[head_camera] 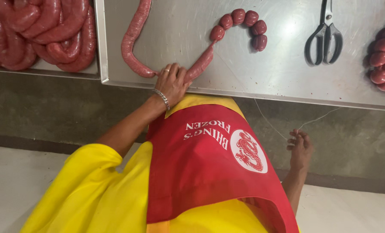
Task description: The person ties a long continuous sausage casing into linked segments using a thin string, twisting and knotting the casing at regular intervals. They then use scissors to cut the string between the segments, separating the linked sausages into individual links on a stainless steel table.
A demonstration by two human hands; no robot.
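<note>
My left hand (171, 82), with a ring and a beaded bracelet, presses down on a long raw red sausage (132, 47) at the near edge of the steel table (244, 82), pinching it where it bends. Past the pinch the sausage runs up to a short chain of small round tied links (240, 23). My right hand (299, 146) hangs below the table edge, off to the right, fingers closed on a thin white string (272, 125) pulled taut toward the table.
Black-handled scissors (324, 41) lie on the table at the right. A pile of tied round links (384, 60) sits at the far right edge. A tray with coils of long sausage (37, 34) stands at the left. I wear a red apron (209, 168) over yellow.
</note>
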